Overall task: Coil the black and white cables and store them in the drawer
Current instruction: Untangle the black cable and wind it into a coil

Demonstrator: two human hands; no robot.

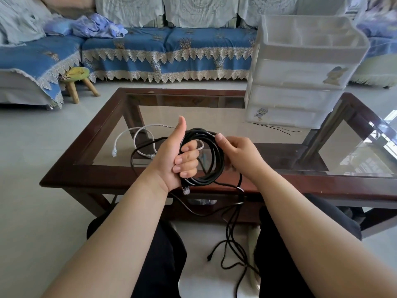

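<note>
My left hand point(178, 155) grips a partly wound coil of black cable point(211, 155) above the table's near edge, thumb pointing up and fingers curled through the loops. My right hand point(238, 153) pinches the coil's right side at the top. One black plug hangs just below my left hand. The loose end of the black cable trails down over the table edge to the floor between my knees. A white cable point(137, 136) lies loosely looped on the glass behind my left hand. The white plastic drawer unit point(300, 82) stands at the table's far right, its drawers closed.
The glass-topped table has a dark wooden frame point(90, 173). A thin black wire point(277, 126) lies in front of the drawer unit. A blue sofa point(167, 46) runs along the back, with a small green stool point(78, 80) on the floor to the left.
</note>
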